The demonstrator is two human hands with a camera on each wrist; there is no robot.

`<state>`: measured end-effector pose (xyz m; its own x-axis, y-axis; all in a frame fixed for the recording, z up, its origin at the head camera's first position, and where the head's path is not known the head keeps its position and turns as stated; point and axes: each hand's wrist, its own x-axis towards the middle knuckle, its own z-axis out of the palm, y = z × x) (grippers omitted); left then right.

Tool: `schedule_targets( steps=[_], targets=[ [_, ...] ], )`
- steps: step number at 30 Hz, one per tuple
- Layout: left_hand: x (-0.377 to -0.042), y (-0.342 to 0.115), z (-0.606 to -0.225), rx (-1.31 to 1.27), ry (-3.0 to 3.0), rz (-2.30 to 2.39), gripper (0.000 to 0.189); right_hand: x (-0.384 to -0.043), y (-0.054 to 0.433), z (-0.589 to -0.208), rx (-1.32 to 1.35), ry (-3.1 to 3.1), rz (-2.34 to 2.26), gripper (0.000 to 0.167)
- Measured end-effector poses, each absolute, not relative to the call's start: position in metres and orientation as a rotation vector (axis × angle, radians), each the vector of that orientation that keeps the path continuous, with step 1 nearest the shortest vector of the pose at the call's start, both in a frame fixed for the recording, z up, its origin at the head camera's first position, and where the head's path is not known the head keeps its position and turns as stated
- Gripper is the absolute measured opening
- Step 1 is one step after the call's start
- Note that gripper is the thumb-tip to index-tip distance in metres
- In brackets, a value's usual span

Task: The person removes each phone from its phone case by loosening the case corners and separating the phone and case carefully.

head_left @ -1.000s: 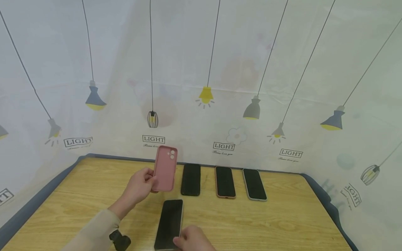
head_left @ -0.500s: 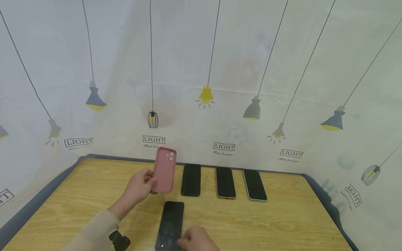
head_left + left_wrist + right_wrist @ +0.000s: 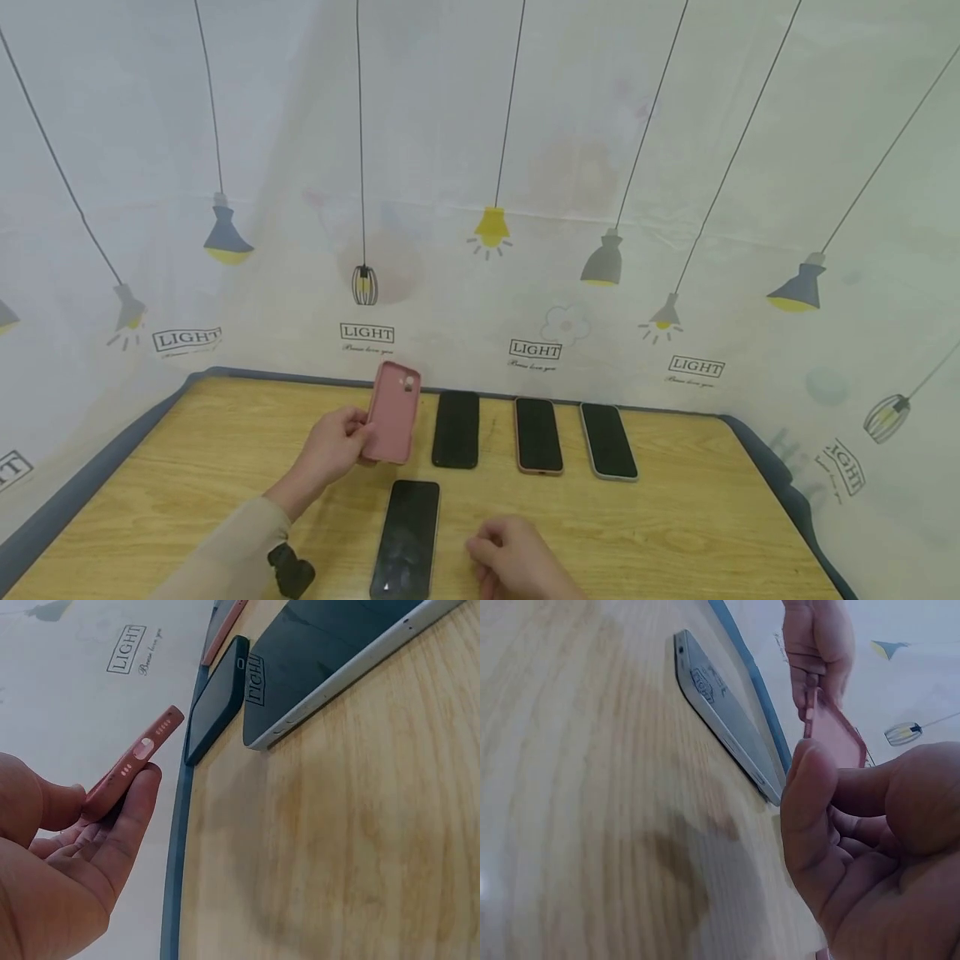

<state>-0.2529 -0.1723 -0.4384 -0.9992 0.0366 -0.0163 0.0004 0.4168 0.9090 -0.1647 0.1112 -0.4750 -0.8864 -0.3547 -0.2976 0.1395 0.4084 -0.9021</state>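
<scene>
A pink phone case (image 3: 393, 412), its camera cutout at the top, stands tilted in my left hand (image 3: 337, 446). Thumb and fingers pinch its lower left edge, and the left wrist view shows the port cutout on the case's end (image 3: 142, 748). A bare phone (image 3: 406, 537) with a dark screen and pale metal frame lies face up on the table in front of me. To its right is my right hand (image 3: 517, 554), apart from the phone, fingers loosely bent with nothing in them. The right wrist view catches the phone's side (image 3: 724, 720) beyond those fingers.
Along the back of the wooden table (image 3: 637, 550) lie a black phone (image 3: 457, 429), a phone in a pinkish frame (image 3: 538, 436) and one with a pale frame (image 3: 608, 442). Behind them hangs a cloth (image 3: 480, 150) printed with lamps.
My right hand has let go of the bare phone's lower right edge and moved right. The phone stays put now. My left hand has tipped and lowered the pink case slightly.
</scene>
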Motion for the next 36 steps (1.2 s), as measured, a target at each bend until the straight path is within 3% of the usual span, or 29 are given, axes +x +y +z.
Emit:
schedule_targets(
  steps=[20,36],
  targets=[
    [-0.276,-0.175,-0.467,-0.097,2.523,1.680,0.035,-0.187,0.132,-0.473,-0.135,2.264,-1.729,0.024],
    [-0.287,-0.177,-0.480,-0.122,2.606,1.549,0.028,-0.188,0.134,-0.475,-0.107,2.268,-1.721,0.025]
  ],
)
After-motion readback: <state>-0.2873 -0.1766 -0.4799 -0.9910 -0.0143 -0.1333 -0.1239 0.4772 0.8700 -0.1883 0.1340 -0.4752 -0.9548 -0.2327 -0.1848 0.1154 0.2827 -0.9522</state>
